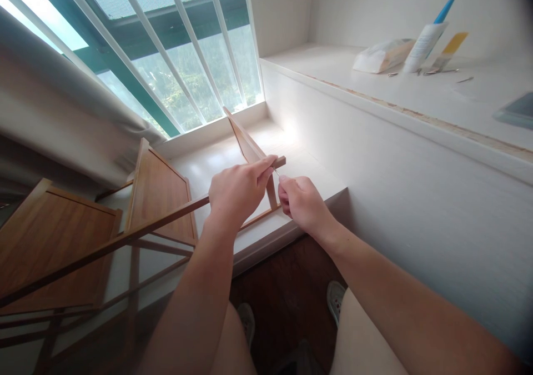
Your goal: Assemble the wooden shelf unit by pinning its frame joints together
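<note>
My left hand (pixel 237 189) is closed round a long wooden bar (pixel 166 215) near its far end, thumb and fingertips pressed against it. This bar runs across a wooden rack with several panels, among them a far panel (pixel 245 141), a middle panel (pixel 158 191) and a near-left panel (pixel 62 239). Just right of the bar, my right hand (pixel 302 200) pinches a thin metal rod (pixel 277 171), whose tip meets the bar beside my left fingertips. Whether it is a hex key or a screw I cannot tell, as my fingers cover most of it.
A white ledge (pixel 375 103) on the right bears a plastic packet (pixel 383 55), a white tube with a blue nozzle (pixel 425 47), a yellow-handled brush (pixel 452 47) and small metal pieces. A barred window (pixel 187 58) is ahead, a curtain (pixel 62 86) at left, dark floor (pixel 287 286) below.
</note>
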The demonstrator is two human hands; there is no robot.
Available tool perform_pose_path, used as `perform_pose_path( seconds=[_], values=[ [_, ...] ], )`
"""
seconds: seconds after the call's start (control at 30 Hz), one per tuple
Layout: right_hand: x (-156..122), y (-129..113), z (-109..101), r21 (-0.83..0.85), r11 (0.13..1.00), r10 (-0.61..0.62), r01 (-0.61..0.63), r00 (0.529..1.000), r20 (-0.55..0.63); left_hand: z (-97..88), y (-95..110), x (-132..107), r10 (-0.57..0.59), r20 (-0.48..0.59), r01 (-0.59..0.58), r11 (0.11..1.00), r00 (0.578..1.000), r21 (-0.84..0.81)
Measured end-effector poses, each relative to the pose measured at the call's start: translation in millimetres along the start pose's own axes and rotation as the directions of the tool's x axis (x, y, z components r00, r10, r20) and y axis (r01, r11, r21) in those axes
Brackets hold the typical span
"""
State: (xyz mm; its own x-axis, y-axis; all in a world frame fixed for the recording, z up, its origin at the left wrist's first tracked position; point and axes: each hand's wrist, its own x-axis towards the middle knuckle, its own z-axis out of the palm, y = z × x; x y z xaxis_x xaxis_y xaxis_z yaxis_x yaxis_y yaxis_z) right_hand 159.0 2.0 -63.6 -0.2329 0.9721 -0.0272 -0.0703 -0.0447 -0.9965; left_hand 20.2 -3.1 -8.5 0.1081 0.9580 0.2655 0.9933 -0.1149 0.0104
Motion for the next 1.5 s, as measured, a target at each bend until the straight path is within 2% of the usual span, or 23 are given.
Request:
perform_pose_path(
  seconds=[0.23, 0.53, 0.73, 0.83, 0.97, 1.17, 1.27, 1.5],
  values=[
    [-6, 0, -2, -0.293, 0.944, -0.16, 0.153, 0.987, 0.0, -0.6, 1, -1, -0.01, 0.013, 0.01, 1.0, 1.0, -0.012],
    [2, 0, -7, -0.486, 0.844, -0.256, 0.226, 0.967, 0.005, -3.6, 2, -1, 0.005, 0.008, -0.005, 1.0, 1.0, -0.023],
    [3, -1, -8, -0.563, 0.79, -0.277, 0.244, 0.96, 0.027, -1.9, 1, -1, 0.019, 0.001, -0.019, 1.0, 1.0, -0.012],
    [5, -2, -12, -0.653, 0.724, -0.252, 0.221, 0.967, 0.048, -0.6, 0, -1, 0.012, 0.002, -0.012, 1.0, 1.0, -0.003],
    [6, -6, -16, -0.781, 0.593, -0.238, 0.196, 0.969, 0.062, 1.4, -2, -1, 0.022, -0.013, -0.022, 1.0, 1.0, 0.003],
    [3, -14, -16, -0.869, 0.457, -0.236, 0.189, 0.968, 0.087, 2.7, -3, -1, 0.033, -0.026, -0.033, 0.999, 0.999, 0.008],
    [4, -14, -15, -0.874, 0.445, -0.222, 0.196, 0.969, 0.104, 2.7, -4, 0, 0.034, -0.024, -0.034, 0.999, 0.999, 0.012],
    [4, -14, -15, -0.853, 0.477, -0.239, 0.213, 0.965, 0.107, 3.1, -3, -1, 0.026, -0.024, -0.026, 1.0, 0.999, -0.001]
  ],
)
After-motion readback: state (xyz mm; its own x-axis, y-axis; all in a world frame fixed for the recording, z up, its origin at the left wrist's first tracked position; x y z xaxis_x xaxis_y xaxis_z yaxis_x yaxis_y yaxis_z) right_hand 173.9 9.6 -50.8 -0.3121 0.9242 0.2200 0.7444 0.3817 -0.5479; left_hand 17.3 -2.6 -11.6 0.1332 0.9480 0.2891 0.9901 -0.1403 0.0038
